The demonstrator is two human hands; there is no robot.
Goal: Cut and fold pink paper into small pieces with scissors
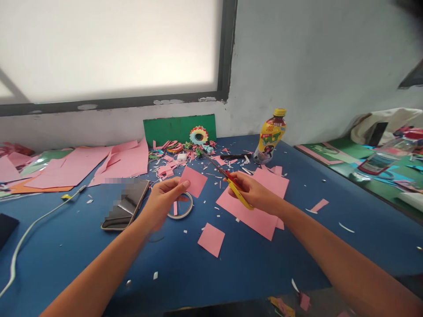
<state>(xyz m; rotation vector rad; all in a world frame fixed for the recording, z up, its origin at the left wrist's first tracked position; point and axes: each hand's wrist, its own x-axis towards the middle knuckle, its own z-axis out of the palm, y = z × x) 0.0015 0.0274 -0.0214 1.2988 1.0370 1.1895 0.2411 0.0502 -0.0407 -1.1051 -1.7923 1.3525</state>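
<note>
My left hand (162,199) pinches a small pink paper square (194,181) by its lower left corner and holds it up above the blue table (231,268). My right hand (253,190) grips scissors (231,180) with red and yellow handles; the blades point up and left, past the right side of the square. Under my right hand lies a larger pink sheet (256,211). Another small pink square (211,239) lies flat in front of me. A clear tape ring (181,212) sits just below my left hand.
A phone (127,206) lies left of my left hand, with a white cable (29,231) further left. Pink sheets (99,165), a green board (178,129), a paper flower (198,135), scraps and a drink bottle (271,137) stand along the wall. A cluttered green table (380,171) is at right.
</note>
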